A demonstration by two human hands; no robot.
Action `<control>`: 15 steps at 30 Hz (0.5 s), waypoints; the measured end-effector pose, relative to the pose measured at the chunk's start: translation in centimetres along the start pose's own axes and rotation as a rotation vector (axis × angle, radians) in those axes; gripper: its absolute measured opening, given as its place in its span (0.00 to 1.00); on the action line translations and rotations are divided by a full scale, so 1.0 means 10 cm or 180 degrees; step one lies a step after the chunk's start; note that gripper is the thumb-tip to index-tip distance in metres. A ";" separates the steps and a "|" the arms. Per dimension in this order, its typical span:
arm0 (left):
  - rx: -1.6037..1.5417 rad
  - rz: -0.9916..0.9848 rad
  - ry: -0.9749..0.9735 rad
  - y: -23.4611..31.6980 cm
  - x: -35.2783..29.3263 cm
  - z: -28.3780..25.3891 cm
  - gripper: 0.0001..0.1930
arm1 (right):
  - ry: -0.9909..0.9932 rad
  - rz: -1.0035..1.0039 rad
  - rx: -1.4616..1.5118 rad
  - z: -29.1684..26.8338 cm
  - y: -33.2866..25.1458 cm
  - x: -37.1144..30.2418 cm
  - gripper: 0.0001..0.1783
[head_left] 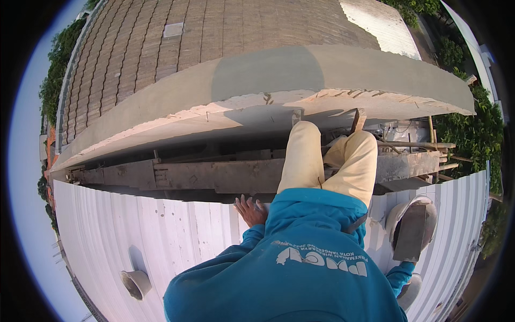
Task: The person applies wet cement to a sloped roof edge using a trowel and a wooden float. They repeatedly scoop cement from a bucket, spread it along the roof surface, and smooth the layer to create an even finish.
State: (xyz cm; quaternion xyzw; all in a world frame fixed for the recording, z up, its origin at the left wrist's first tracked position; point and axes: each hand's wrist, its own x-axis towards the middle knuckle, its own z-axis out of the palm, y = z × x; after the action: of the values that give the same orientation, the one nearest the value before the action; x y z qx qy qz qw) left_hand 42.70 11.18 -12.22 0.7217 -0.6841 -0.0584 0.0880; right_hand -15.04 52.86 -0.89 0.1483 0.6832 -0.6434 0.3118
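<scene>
On the white corrugated roof, left hand flat, fingers released; right hand hidden, grip untellable.

The right hand is hidden: its sleeve ends behind a trowel. The left hand shows only its back and fingers; its palm lies unseen on the white roof. The feet vanish under the concrete ledge.

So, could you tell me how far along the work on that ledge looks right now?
Done, it seems: the ledge top carries a smooth grey coat. In hand: nothing; the left hand rests flat on the white roof sheet, and a float lies in a pan to the right. Left: the ledge's pale underside looks rough and bare.
</scene>
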 end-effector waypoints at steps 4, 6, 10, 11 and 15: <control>-0.0093 -0.0178 -0.0148 0.06 -0.03 -0.07 0.18 | 0.0195 -0.0267 -0.0043 0.39 -0.28 -0.04 0.27; -0.0113 -0.0168 -0.0142 0.11 0.01 -0.11 0.18 | 0.0210 -0.0408 -0.0069 0.62 -0.39 -0.06 0.27; -0.0148 -0.0324 -0.0320 0.14 0.02 -0.16 0.19 | -0.0105 -0.0760 -0.0189 1.27 -0.80 -0.05 0.28; -0.0165 -0.0351 -0.0328 0.15 0.02 -0.16 0.19 | -0.0245 -0.0872 -0.0248 1.49 -0.92 -0.03 0.28; -0.0156 -0.0462 -0.0352 0.16 -0.02 -0.19 0.20 | -0.1039 -0.1270 -0.0450 2.65 -1.38 0.06 0.29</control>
State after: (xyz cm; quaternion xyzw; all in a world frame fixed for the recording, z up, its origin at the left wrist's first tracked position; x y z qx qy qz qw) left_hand 41.57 11.36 -10.00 0.7627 -0.6322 -0.1212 0.0633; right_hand -17.58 25.19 10.25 -0.1172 0.6829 -0.6582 0.2945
